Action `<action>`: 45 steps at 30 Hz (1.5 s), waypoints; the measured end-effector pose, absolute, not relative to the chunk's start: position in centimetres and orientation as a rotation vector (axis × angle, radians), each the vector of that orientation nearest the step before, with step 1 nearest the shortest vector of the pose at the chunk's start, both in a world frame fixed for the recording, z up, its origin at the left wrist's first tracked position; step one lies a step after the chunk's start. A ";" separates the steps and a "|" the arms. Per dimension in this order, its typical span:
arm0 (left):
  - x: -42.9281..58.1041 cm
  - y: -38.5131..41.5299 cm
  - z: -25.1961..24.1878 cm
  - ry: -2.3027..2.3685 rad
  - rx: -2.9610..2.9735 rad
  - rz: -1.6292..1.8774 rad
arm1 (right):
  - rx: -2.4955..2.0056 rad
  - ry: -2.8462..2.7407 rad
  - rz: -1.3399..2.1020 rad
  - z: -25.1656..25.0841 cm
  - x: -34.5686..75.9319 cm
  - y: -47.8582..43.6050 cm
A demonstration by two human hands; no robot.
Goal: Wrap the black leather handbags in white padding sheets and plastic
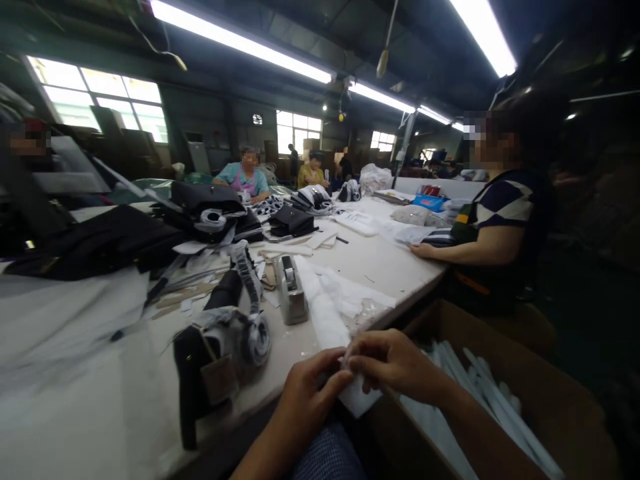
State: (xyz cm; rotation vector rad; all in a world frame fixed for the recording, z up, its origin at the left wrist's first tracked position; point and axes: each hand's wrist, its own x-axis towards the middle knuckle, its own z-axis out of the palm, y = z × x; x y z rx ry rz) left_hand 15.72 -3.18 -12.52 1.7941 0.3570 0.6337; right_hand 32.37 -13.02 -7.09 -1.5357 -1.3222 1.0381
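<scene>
At the table's front edge my left hand [316, 385] pinches a thin white wrapping sheet [361, 399] between thumb and fingers. My right hand [393, 365] is closed on the same sheet, its fingertips close to the left ones. The lower end of the sheet hangs below my hands, over the edge. A longer white sheet [325, 313] lies on the table just beyond them. Behind my hands stands a grey tape dispenser [291, 293]. To the left is a black handbag [193, 373] with a brown tag [220, 380] and a strap coiled in clear wrap [257, 340].
An open cardboard box [540, 360] with several white rolls [480, 380] stands at my right. More black bags [290, 221] and paper scraps cover the white table [385, 260]. A co-worker [500, 220] stands at the right edge; other people [244, 177] work at the far side.
</scene>
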 end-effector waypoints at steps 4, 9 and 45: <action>10.2 -3.9 -14.3 0.564 1.583 0.632 | -1.523 -1.478 1.000 -8.5 29.3 -10.7; 2.9 -5.7 -17.3 0.901 1.346 0.753 | -1.447 -1.498 0.900 -12.7 24.1 -7.7; -8.7 -8.3 -21.1 1.294 1.110 1.033 | -1.246 -1.341 1.301 -16.0 10.6 -5.0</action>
